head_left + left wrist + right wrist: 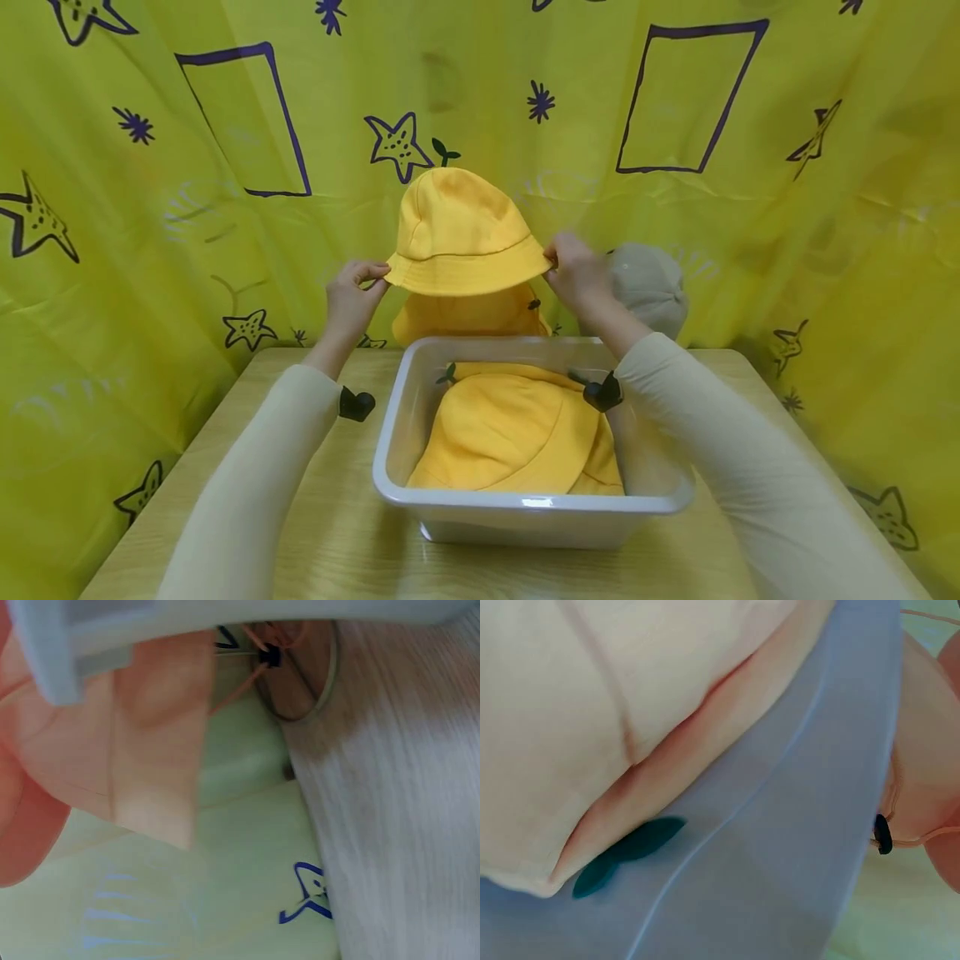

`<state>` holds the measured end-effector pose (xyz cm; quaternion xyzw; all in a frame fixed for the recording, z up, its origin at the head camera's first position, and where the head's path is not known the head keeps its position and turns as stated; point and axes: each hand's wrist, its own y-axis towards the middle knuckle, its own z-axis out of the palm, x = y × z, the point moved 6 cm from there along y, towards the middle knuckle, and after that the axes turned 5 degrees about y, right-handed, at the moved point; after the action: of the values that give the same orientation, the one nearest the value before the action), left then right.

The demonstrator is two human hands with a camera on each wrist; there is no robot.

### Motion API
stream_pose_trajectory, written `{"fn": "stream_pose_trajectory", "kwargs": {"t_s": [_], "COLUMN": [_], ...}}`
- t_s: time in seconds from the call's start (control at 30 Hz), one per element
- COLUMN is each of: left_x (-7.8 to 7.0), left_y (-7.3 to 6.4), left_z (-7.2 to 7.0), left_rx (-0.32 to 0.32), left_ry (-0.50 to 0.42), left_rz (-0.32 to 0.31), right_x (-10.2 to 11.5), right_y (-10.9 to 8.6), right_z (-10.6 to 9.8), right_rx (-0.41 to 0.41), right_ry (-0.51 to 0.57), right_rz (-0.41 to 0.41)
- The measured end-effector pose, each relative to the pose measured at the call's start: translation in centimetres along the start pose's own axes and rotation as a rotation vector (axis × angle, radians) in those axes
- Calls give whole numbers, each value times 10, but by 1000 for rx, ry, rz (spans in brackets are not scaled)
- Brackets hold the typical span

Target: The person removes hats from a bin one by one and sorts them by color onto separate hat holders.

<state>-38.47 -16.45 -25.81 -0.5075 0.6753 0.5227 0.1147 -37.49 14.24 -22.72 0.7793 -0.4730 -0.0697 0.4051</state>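
Note:
In the head view, a yellow bucket hat (461, 221) with a small green sprout on its crown is held up in front of the curtain. My left hand (351, 302) pinches its brim at the left edge. At the brim's right edge, my right hand (581, 275) grips the fabric between thumb and fingers. Behind and below it, partly hidden, is another yellow hat (472, 315); a dark cord toggle (534, 304) shows at its right. The right wrist view looks over a white bin (780, 825) containing a pale-looking hat (547, 750) beside a green sprout (626, 855).
On the wooden table (322, 508) the white bin (536, 502) stands below my hands, with yellow hats (510, 425) inside. A beige cap (648, 287) sits behind my right arm. The yellow patterned curtain (480, 75) hangs behind the table. A thin wire ring (296, 720) shows at the table edge.

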Motion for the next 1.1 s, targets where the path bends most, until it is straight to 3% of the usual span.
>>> {"fn": "stream_pose_trajectory", "kwargs": {"t_s": [0.2,0.33,0.47,0.6,0.73,0.93,1.1], "left_x": [12,19,23,26,33,53,58], "left_y": [-11,-17,-19,-16,-15,-26,-36], "left_z": [6,13,17,19,27,38,39], "left_rx": [73,150,177,190,231,326,329], "left_ry": [49,107,160,168,194,258,224], "left_rz": [-34,-60,-72,-101,-94,-84,-97], "right_x": [-7,-9,-7,-10,-17,-23,-24], "right_y": [-2,-2,-3,-2,-5,-15,-21], "right_z": [14,24,31,35,46,64,71], "right_rx": [201,320,356,349,429,552,592], "right_ry": [-31,-76,-92,-83,-114,-127,-118], "right_rz": [87,63,21,71,103,87,79]}}
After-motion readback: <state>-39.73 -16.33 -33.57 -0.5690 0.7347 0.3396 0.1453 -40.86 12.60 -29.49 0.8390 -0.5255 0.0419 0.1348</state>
